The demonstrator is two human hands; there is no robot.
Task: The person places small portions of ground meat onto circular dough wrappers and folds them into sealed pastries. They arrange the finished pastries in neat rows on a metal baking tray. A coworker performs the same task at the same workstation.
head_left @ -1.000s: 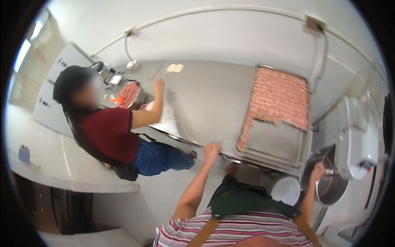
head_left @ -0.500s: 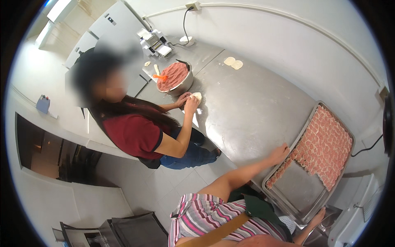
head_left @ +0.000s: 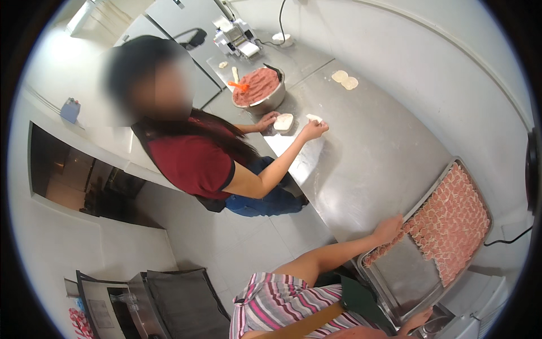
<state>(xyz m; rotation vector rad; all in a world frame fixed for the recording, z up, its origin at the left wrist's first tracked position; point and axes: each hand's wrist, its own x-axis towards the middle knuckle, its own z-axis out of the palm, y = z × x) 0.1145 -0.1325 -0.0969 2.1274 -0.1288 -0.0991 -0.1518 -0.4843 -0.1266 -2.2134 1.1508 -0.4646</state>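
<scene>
A large metal tray (head_left: 403,277) lies on the steel table (head_left: 361,164) at the right, partly filled with rows of pink folded dumplings (head_left: 454,217). My left hand (head_left: 388,229) reaches up from the lower edge and grips the tray's near left corner beside the dumplings. My right hand (head_left: 420,320) shows only in part at the tray's lower rim, so its grip is hidden. Across the table a co-worker in a dark red shirt (head_left: 195,161) pinches a dough wrapper (head_left: 314,118) in one hand, with the other hand by a second wrapper (head_left: 283,122).
A metal bowl of pink minced filling (head_left: 258,87) with an orange spatula stands at the table's far end, and two round wrappers (head_left: 344,79) lie nearby. A small machine (head_left: 237,35) sits behind it. A dark bin (head_left: 175,305) stands on the floor at lower left.
The view has swung left, so the tray now sits at the lower right. My left hand moved from the table's edge onto the tray's corner. The co-worker has picked up a wrapper.
</scene>
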